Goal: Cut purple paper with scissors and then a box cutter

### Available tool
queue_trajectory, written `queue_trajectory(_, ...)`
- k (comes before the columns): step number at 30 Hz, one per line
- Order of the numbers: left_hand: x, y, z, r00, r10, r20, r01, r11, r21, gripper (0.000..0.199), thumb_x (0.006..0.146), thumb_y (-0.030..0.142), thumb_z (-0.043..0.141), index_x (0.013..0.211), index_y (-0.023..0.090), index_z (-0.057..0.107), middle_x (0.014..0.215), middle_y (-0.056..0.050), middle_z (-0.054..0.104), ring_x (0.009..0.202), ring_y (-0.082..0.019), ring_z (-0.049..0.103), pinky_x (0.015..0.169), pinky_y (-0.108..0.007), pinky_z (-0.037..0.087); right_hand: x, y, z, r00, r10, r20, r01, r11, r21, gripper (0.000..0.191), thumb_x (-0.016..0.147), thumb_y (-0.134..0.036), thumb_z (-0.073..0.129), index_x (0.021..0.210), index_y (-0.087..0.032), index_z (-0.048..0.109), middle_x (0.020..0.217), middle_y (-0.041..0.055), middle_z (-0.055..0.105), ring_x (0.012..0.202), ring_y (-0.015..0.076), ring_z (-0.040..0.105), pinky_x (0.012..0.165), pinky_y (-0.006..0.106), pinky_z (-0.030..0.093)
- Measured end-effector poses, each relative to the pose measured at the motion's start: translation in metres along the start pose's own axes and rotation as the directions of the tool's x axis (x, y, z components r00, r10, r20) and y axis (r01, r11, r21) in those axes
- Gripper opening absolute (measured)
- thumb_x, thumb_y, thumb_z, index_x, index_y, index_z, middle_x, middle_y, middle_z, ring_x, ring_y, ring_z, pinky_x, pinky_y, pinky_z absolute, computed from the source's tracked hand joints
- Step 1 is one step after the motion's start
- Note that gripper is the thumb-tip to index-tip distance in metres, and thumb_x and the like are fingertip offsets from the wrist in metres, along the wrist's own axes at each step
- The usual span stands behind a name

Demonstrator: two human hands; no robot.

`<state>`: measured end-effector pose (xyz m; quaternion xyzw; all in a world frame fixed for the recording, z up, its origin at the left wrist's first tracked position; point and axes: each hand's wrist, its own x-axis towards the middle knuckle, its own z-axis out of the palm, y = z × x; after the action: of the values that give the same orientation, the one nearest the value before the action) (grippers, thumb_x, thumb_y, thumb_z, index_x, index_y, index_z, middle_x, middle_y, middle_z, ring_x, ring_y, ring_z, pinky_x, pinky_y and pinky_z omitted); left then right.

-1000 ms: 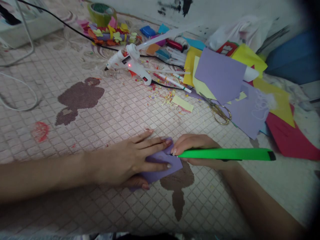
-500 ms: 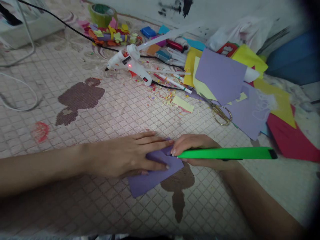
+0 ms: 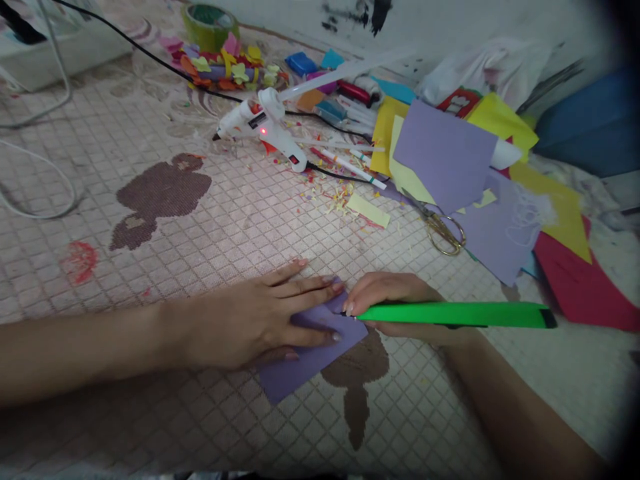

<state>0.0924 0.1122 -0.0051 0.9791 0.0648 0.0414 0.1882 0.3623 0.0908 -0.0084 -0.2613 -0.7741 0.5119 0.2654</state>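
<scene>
A piece of purple paper (image 3: 300, 373) lies on the patterned tablecloth before me. My left hand (image 3: 260, 320) rests flat across it, fingers spread, covering much of its upper left part. At the paper's right side, my right hand (image 3: 395, 293) grips a green utility knife (image 3: 460, 313) with a black end cap. Its handle extends to the right over the wrist. The dark tip, close under the right fingertips, meets the paper between two bent-up parts; the blade itself is too small to make out.
A white glue gun (image 3: 275, 130) with a red light lies beyond my hands. Gold-handled scissors (image 3: 445, 233) sit beside purple sheets (image 3: 445, 150) and other coloured paper. Green tape (image 3: 210, 27), paper flowers (image 3: 235, 70), scraps and a black cable (image 3: 150, 60) are at the back.
The view has shifted slightly. My left fingers have spread a little wider on the paper. The knife stays in my right hand at nearly the same spot on the paper.
</scene>
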Motion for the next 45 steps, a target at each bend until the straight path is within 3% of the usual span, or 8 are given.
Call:
queue_trajectory(6,-0.002,0.008,0.003,0.999,-0.046,0.016,0.046,0.999,0.006,0.046,0.09,0.039,0.051,0.135,0.03,0.044,0.153,-0.008,0.023,0.143,-0.026,0.014,0.115,-0.052,0.013,-0.001,0.001,0.0,1.0,0.0,0.01,-0.001,1.0,0.011,0.021,0.085,-0.02,0.062,0.106,-0.017,0.065,0.1,0.0076,0.069,0.098,0.0171,0.062,0.087,0.033,0.049)
queue_trajectory(15,0.002,-0.006,-0.006,0.998,0.024,0.06,-0.02,0.997,-0.073,0.042,0.094,0.038,0.045,0.136,0.03,0.044,0.154,-0.007,0.021,0.143,-0.024,0.015,0.117,-0.047,0.008,0.001,-0.002,-0.001,1.0,0.018,0.003,-0.018,1.0,0.007,0.019,0.086,-0.025,0.061,0.102,-0.016,0.066,0.097,0.0069,0.069,0.095,0.017,0.063,0.086,0.033,0.049)
queue_trajectory(19,0.002,-0.006,-0.004,0.999,0.027,0.028,-0.024,0.996,-0.085,0.043,0.094,0.039,0.045,0.136,0.03,0.045,0.154,-0.007,0.017,0.143,-0.024,0.015,0.117,-0.047,0.006,0.0,-0.002,-0.001,1.0,0.009,0.002,-0.009,1.0,-0.001,0.02,0.086,-0.026,0.06,0.103,-0.016,0.066,0.097,0.0072,0.069,0.095,0.0172,0.063,0.086,0.033,0.049)
queue_trajectory(28,0.0,0.001,0.003,1.0,-0.011,-0.022,0.011,1.0,-0.004,0.043,0.092,0.04,0.048,0.134,0.032,0.045,0.153,-0.008,0.022,0.142,-0.026,0.019,0.116,-0.051,0.01,0.001,-0.003,-0.001,1.0,-0.002,0.004,0.002,0.999,-0.038,0.018,0.086,-0.023,0.061,0.102,-0.016,0.066,0.097,0.0066,0.07,0.096,0.0164,0.063,0.086,0.031,0.049)
queue_trajectory(34,0.002,0.015,0.005,0.995,-0.092,-0.026,0.092,0.996,0.021,0.057,0.085,0.054,0.054,0.135,0.029,0.045,0.149,-0.011,0.032,0.14,-0.031,0.024,0.113,-0.057,0.01,-0.003,-0.005,0.002,1.0,0.007,-0.02,-0.009,0.998,-0.066,0.018,0.085,-0.021,0.061,0.102,-0.016,0.066,0.097,0.0071,0.069,0.095,0.0161,0.062,0.084,0.03,0.05)
queue_trajectory(38,0.002,0.013,0.002,0.997,-0.074,-0.012,0.074,0.997,0.0,0.06,0.085,0.058,0.05,0.137,0.028,0.043,0.147,-0.012,0.036,0.139,-0.03,0.025,0.113,-0.057,0.01,-0.002,-0.006,0.004,0.999,0.015,-0.031,-0.016,0.998,-0.056,0.018,0.086,-0.023,0.061,0.101,-0.016,0.066,0.096,0.0073,0.069,0.094,0.0159,0.063,0.082,0.029,0.05)
queue_trajectory(45,-0.001,-0.001,0.001,1.0,0.007,0.013,-0.006,0.999,-0.037,0.049,0.093,0.05,0.041,0.136,0.028,0.044,0.154,-0.011,0.018,0.142,-0.026,0.016,0.115,-0.053,0.006,-0.003,-0.004,0.003,0.999,0.023,-0.028,-0.024,0.999,-0.026,0.022,0.087,-0.029,0.06,0.104,-0.016,0.066,0.097,0.008,0.069,0.096,0.0176,0.063,0.085,0.032,0.05)
